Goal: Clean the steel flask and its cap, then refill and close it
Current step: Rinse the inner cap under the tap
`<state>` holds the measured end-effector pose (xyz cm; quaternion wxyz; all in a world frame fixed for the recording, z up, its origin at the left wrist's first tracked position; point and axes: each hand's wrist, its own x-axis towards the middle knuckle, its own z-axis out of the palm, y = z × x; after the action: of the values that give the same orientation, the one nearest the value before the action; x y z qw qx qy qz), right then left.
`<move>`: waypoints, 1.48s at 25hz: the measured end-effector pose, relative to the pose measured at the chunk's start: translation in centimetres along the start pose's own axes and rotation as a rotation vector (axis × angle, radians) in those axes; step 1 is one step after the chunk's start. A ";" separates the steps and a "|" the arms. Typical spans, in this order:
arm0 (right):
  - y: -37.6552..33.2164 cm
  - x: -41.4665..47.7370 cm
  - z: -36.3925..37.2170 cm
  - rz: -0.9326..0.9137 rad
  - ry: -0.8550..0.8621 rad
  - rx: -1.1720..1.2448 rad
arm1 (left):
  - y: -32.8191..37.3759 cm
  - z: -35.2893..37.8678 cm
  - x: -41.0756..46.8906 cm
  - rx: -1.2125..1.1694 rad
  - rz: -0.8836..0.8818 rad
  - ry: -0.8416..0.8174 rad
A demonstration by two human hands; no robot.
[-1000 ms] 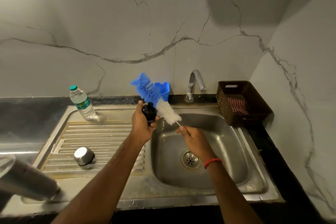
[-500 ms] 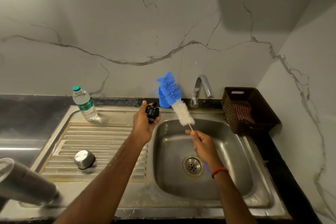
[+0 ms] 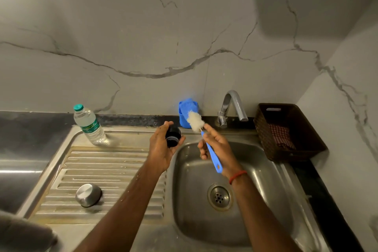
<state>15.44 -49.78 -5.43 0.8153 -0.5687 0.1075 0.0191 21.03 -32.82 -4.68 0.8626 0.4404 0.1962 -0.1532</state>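
Clock reference: 12 points to the marble wall, 6 to the person, and the dial centres on the sink (image 3: 272, 172).
Left hand (image 3: 160, 150): it is raised over the rim between drainboard and bowl, at about 11 o'clock.
Left fingers (image 3: 180, 141): these curl round the black cap (image 3: 173, 136). The thumb stands at the cap's 11 o'clock and the fingertips wrap its 4 o'clock side, so the cap sits cradled against the palm.
Right hand (image 3: 219, 145): it is held above the bowl at about 12 o'clock, just beside the left hand but not touching it.
Right fingers (image 3: 212, 131): these close narrowly round the blue handle of the bottle brush (image 3: 212, 154). The handle crosses the palm from 11 to 5, and its end pokes out near the wrist.
Brush head (image 3: 195, 121): white and fluffy, it sticks out past the fingertips toward 11. It is apart from the cap.
Steel flask (image 3: 22, 234): a blurred grey shape at 8 o'clock, at the frame's edge.
Steel cup (image 3: 88, 195): mouth-down on the ribbed drainboard, at 9 o'clock.
Water bottle (image 3: 90, 125): upright at the drainboard's far corner, at 10 o'clock.
Blue holder (image 3: 182, 117): at 12, against the wall on the bench, partly behind the brush head.
Tap (image 3: 233, 106): at 1 o'clock.
Basket (image 3: 306, 127): at 2 o'clock, with a checked cloth (image 3: 280, 135) inside.
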 end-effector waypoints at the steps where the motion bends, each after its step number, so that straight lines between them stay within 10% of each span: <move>1: -0.7 0.7 0.3 -0.046 -0.031 0.017 | 0.1 -0.1 0.3 0.008 -0.006 0.008; 16: -8.9 15.9 3.2 -0.133 -0.052 -0.544 | 0.1 1.0 2.2 0.049 -0.165 0.064; 33: -1.4 8.2 -0.6 -0.385 0.166 -0.479 | -1.3 0.5 2.1 0.053 -0.206 -0.017; 37: 0.6 3.9 -2.2 -0.260 -0.056 -0.641 | -1.8 1.0 1.4 0.285 -0.171 -0.112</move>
<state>18.86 -51.99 -7.47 0.5936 -0.8039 0.0004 -0.0365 21.70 -34.78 -6.12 0.7849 0.5306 0.1609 -0.2764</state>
